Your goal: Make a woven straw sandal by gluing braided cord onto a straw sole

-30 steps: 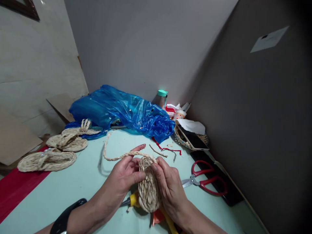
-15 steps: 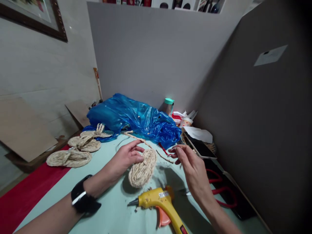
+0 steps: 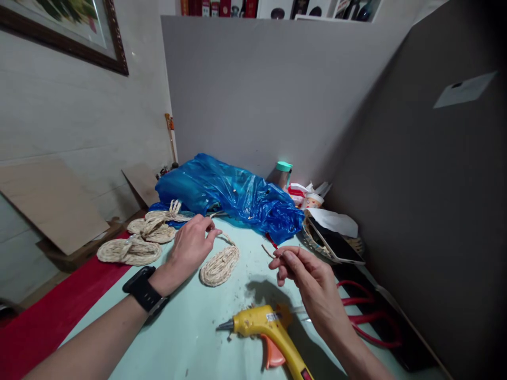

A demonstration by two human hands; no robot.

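An oval coil of braided straw rope (image 3: 219, 266), shaped like a small sole, lies on the pale green table. From its far end runs a loose braided tail (image 3: 228, 239), which my left hand (image 3: 194, 244) pinches between thumb and fingers. Off to the right, my right hand (image 3: 307, 269) is raised above the table, its fingertips closed on a short thin straw strand (image 3: 267, 252). A yellow hot glue gun (image 3: 261, 323) with an orange trigger lies in front, its nozzle facing left. Red-handled scissors (image 3: 374, 316) are partly hidden behind my right wrist.
Several small straw sandals (image 3: 129, 250) line the left side by a red cloth (image 3: 85, 295). A blue plastic bag (image 3: 229, 190) sits at the back, beside a green-lidded bottle (image 3: 283, 174). A phone (image 3: 335, 240) rests on a basket at right; grey panels rise behind.
My left hand has moved from the coil to its braided tail, and the coil now lies flat on the table. My right hand still holds the strand. The view has shifted slightly.
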